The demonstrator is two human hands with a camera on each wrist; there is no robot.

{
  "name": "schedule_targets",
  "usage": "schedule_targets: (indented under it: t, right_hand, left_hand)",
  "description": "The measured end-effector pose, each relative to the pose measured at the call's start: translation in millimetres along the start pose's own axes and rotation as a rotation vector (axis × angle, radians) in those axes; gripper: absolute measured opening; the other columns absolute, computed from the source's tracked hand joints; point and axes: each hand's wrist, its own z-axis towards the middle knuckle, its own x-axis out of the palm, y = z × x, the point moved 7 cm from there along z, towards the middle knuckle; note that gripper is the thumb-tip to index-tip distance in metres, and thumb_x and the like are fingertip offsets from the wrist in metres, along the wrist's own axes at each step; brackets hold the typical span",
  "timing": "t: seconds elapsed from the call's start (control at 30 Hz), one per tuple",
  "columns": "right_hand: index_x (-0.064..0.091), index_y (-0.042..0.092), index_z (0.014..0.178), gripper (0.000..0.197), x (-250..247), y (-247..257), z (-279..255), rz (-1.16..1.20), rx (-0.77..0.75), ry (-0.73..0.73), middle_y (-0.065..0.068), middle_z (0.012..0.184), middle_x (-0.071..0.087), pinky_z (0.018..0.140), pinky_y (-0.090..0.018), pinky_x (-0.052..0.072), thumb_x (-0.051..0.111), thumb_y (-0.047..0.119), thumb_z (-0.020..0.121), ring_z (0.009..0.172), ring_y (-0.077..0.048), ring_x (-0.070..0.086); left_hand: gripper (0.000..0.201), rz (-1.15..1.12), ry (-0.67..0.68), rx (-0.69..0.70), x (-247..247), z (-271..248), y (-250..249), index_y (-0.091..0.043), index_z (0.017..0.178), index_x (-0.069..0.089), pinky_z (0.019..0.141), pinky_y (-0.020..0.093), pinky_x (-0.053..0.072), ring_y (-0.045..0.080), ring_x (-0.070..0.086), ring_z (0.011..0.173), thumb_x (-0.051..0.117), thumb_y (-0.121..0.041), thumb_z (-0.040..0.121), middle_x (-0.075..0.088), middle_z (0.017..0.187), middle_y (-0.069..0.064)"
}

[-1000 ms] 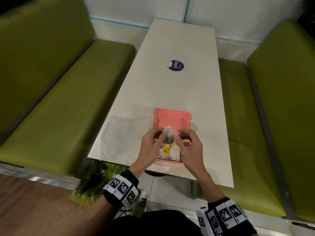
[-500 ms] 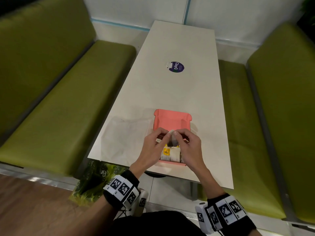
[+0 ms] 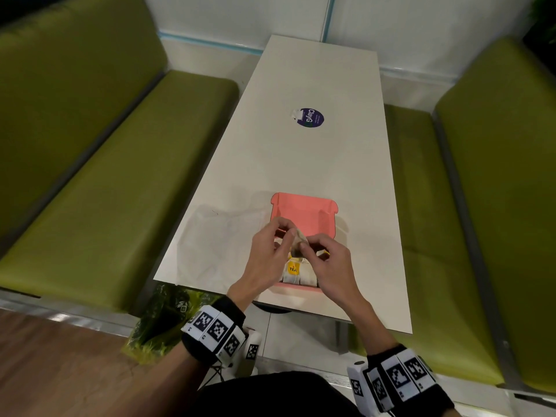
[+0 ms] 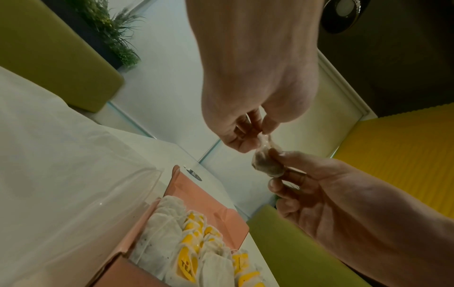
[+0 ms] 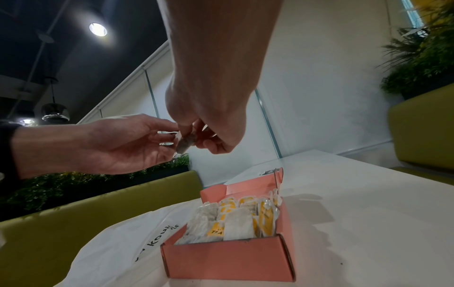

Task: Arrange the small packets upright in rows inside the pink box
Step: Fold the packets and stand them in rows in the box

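While the pink box (image 5: 228,258) of thin card sits open on the smooth white table (image 3: 301,164), half full of soft white packets (image 5: 236,223) with yellow tags standing in rows, the left hand (image 3: 267,260) and right hand (image 3: 328,266) meet above it, both pinching one small crinkly packet (image 4: 266,163).

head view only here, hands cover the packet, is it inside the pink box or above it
Observer: Above it. The right wrist view shows the held packet in the air, clear of the pink box.
Operator: which hand has it
Observer: Both. In the left wrist view the left hand pinches its top corner and the right hand pinches its body.
Operator: ones inside upright?
Observer: Yes, the packets in the box stand upright in rows, yellow tags showing.
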Motion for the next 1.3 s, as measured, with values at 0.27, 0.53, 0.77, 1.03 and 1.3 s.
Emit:
schedule_targets:
  t: [0.27,0.53,0.77,1.03,1.3]
  right_hand:
    - [0.074,0.017,0.085,0.011,-3.6,-7.1,-1.8,-0.042,0.024,0.020,0.008,0.082,0.072,0.069,-0.027,0.050,0.066,0.015,0.092,0.079,-0.013,0.065]
    - [0.072,0.016,0.086,0.008,-2.3,-6.3,-2.3,-0.008,0.052,0.054,0.006,0.084,0.070,0.070,-0.033,0.049,0.067,0.017,0.092,0.078,-0.015,0.062]
    - [0.069,0.019,0.090,0.005,-16.8,17.9,7.5,0.013,-0.021,-0.015,0.011,0.087,0.068,0.069,-0.023,0.048,0.066,0.016,0.092,0.081,-0.010,0.060]
    - [0.066,0.016,0.086,0.008,-18.9,24.8,15.3,-0.040,-0.033,0.007,0.013,0.080,0.064,0.070,-0.026,0.047,0.063,0.013,0.093,0.076,-0.004,0.057]
    - [0.067,0.019,0.090,0.009,-0.9,23.2,5.1,-0.076,-0.007,0.235,0.009,0.083,0.069,0.065,-0.011,0.044,0.073,0.027,0.088,0.074,-0.008,0.062]
  left_hand:
    - [0.016,0.021,0.040,-0.013,5.0,-0.4,5.0,-0.025,0.089,0.059,0.065,0.018,0.046,0.005,0.059,0.082,0.058,-0.011,0.097,0.064,0.088,-0.011]
    - [0.012,-0.031,0.083,-0.007,6.8,2.9,-1.5,-0.011,0.085,0.065,0.060,0.012,0.046,0.002,0.058,0.070,0.061,-0.004,0.094,0.067,0.080,-0.004]
    - [0.014,0.071,0.199,0.052,12.7,1.5,0.9,-0.024,0.090,0.062,0.062,0.026,0.054,0.008,0.064,0.073,0.058,-0.013,0.099,0.062,0.078,-0.014]
    - [0.013,0.174,0.219,0.012,7.2,-5.0,21.5,-0.020,0.085,0.063,0.062,0.014,0.038,-0.002,0.052,0.073,0.064,-0.011,0.095,0.058,0.079,-0.015]
    - [0.006,0.177,0.207,0.014,-1.9,-5.8,29.0,-0.012,0.093,0.068,0.066,0.017,0.044,0.007,0.056,0.077,0.062,-0.010,0.095,0.063,0.085,-0.008]
